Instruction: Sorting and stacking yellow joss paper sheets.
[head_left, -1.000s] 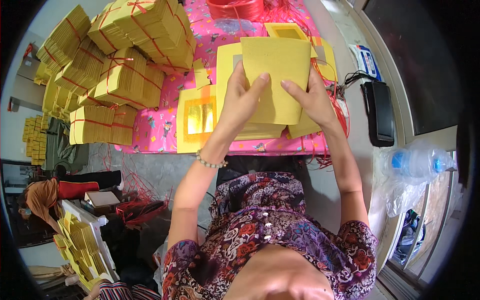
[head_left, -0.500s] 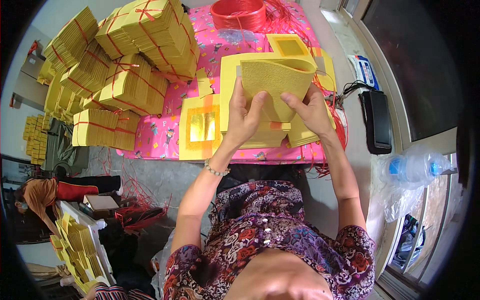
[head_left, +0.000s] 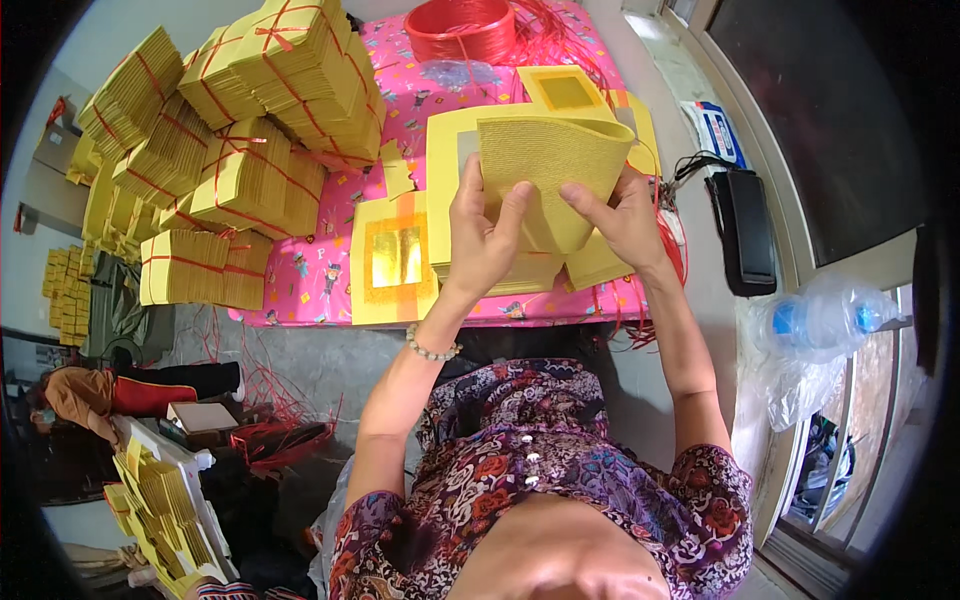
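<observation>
both hands, left hand (head_left: 480, 235) and right hand (head_left: 622, 215), pinch a half-bent wad of thin yellow paper sheets (head_left: 555, 170) above the pink table cloth (head_left: 320, 285), many tied yellow paper bundles (head_left: 270, 110) done, loose sheets left.

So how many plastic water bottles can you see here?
1: a clear plastic bottle with a blue cap lies on the ledge at the person's right, by the window. Others may be hidden.
</observation>
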